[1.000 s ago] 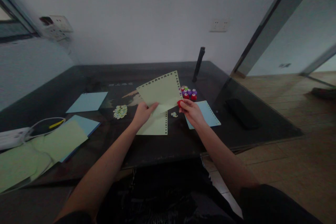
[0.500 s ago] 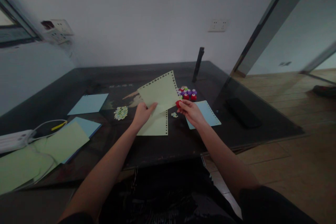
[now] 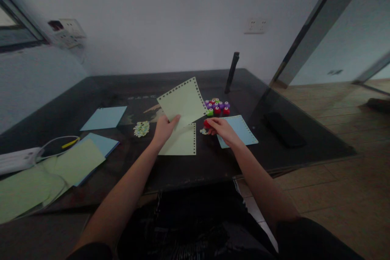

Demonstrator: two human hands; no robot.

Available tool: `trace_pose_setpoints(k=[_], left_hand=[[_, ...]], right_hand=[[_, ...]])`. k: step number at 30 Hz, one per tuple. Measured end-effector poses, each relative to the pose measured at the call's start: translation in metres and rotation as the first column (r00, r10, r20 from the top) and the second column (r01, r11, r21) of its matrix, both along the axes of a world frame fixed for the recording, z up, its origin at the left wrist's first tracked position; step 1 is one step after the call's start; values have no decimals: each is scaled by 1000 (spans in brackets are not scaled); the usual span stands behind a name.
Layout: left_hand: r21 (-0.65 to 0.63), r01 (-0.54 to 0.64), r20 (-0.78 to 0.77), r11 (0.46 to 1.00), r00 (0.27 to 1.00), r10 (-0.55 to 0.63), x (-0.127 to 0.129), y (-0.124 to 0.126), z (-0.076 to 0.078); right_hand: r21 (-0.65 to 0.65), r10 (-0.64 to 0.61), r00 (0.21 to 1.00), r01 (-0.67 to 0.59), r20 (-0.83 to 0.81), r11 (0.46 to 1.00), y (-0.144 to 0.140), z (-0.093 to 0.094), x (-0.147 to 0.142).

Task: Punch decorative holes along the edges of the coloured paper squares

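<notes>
The green punched sheet (image 3: pixel 182 100), pinched in my left hand (image 3: pixel 163 128), may crease if my right hand (image 3: pixel 219 127), gripping the red punch (image 3: pixel 207 123), bites crookedly.

The green sheet (image 3: pixel 183 101) held up in the left hand (image 3: pixel 163 128) is thin matt paper, its edges punched into a lacy border. The red punch (image 3: pixel 207 123) under the right hand (image 3: pixel 222 128) looks like smooth, glossy plastic, as do the coloured punches (image 3: pixel 217 106) behind it. The tabletop (image 3: pixel 195 170) is dark and glossy, faintly reflective. The blue sheet (image 3: pixel 240 129) is matt paper too. The floor (image 3: pixel 341 195) looks like wood, with a dull sheen.
</notes>
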State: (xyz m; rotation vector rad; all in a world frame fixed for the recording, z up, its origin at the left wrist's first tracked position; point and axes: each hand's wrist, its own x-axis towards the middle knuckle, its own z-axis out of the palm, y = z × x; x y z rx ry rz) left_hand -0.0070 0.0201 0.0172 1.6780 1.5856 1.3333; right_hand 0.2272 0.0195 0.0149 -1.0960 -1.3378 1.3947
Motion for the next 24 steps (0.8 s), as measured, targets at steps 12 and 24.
trace_pose_setpoints(k=[12,24], left_hand=[[-3,-7,-17,1000,1000,7,0,1,-1],[4,7,-2,1000,1000,-7,1,-1,3]], right_hand=[[-42,-30,995,35,98,999,9,-12,1],[475,-220,809,-82,545,876,6,-14,-1]])
